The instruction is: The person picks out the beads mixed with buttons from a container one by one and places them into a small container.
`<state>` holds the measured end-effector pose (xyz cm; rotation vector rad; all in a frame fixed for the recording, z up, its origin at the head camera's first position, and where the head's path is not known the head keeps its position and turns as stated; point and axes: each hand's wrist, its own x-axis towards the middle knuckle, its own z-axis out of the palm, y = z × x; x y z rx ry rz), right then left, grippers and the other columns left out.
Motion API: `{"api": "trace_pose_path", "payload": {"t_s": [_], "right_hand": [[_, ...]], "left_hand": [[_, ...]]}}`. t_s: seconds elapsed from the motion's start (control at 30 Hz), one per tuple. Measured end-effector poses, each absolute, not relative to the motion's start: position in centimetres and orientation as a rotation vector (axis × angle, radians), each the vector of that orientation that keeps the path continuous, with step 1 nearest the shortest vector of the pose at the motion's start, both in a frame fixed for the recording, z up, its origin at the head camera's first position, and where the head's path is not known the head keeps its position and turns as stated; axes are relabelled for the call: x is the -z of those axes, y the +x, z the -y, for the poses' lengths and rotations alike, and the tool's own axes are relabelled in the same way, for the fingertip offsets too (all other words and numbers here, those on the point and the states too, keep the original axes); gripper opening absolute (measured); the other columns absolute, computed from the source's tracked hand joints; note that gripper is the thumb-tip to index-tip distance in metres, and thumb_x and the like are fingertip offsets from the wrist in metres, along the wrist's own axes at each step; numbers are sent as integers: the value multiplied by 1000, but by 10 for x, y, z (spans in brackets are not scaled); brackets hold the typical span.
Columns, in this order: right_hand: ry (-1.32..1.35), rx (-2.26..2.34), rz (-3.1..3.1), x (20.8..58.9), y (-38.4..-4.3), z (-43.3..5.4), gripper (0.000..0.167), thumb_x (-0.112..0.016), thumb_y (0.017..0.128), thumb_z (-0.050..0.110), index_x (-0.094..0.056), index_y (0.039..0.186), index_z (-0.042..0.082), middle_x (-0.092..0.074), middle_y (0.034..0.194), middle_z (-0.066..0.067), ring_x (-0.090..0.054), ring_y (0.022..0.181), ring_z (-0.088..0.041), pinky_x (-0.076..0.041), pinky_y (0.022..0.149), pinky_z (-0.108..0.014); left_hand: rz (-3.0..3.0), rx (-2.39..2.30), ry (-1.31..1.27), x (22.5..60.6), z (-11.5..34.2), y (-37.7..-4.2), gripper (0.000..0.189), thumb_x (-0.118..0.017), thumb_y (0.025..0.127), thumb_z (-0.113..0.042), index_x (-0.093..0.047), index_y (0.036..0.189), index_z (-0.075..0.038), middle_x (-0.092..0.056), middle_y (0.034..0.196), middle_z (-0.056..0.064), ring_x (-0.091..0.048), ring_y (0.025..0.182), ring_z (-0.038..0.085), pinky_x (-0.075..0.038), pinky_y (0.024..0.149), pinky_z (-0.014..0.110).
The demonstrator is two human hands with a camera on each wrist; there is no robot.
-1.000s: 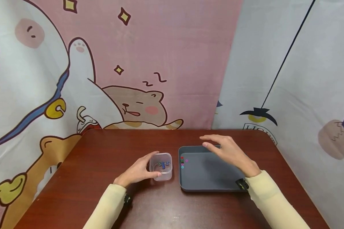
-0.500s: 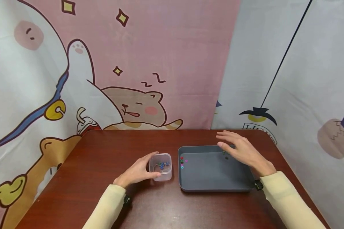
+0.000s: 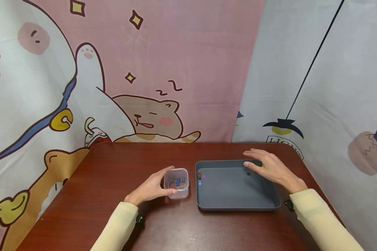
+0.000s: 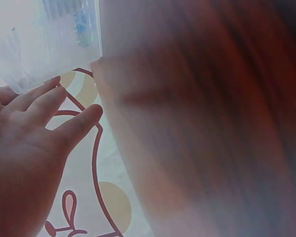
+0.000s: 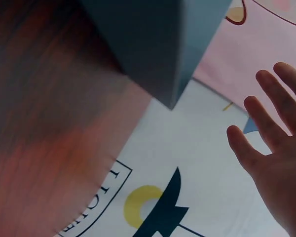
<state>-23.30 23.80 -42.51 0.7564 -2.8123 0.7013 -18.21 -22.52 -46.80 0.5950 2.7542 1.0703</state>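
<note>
l hand (image 3: pixel 151 187) round box (image 3: pixel 179 194) w/ beads (image 3: pixel 178 181) (prob.), r hand (image 3: pixel 271 169) wide over tray (image 3: pixel 235 193) w/ rings (image 3: pixel 199 183)

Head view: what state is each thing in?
Clear container: upright, uncovered, blue beads inside
Gray tray: lying flat, uncovered
Colored rings: loose in the tray's left end
Left hand: gripping the container
Right hand: extended at the tray's far edge
Dark speck: near right thumb, unidentifiable
</note>
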Motion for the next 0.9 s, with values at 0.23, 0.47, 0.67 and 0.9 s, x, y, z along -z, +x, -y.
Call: {"api": "trace_pose_path", "payload": {"t_s": [0.23, 0.47, 0.67, 0.9], "right_hand": [[739, -641, 2869, 440, -239, -246, 44, -76, 96, 30, -70, 133, 7, -60, 142, -21, -48, 138, -43, -40, 107, -66], [800, -571, 2877, 453, -244, -250, 34, -77, 95, 24, -75, 125, 6, -68, 131, -18, -52, 134, -44, -43, 104, -66], [835, -552, 2874, 460, -248, -251, 30, -78, 94, 21, -77, 120, 6, -71, 124, -15, -54, 132, -44, -45, 102, -65], [824, -569, 2911, 464, -250, -251, 30, -79, 93, 20, -77, 120, 7, -71, 124, -15, -53, 133, -45, -45, 103, -64]], "left_hand": [[-2745, -1067, 607, 470, 225, -183, 103, -87, 80, -48, -33, 163, -17, -42, 161, 4, -45, 141, 25, -36, 116, 55], [-2749, -1082, 589, 469, 224, -184, 107, -86, 79, -53, -30, 164, -20, -36, 165, 2, -40, 147, 26, -32, 118, 57], [-2756, -1066, 607, 468, 224, -184, 102, -85, 80, -52, -35, 162, -17, -40, 162, 4, -43, 143, 26, -35, 117, 55], [-2749, -1064, 606, 467, 223, -184, 99, -83, 81, -55, -38, 161, -19, -41, 161, 3, -45, 142, 26, -36, 116, 57]]}}
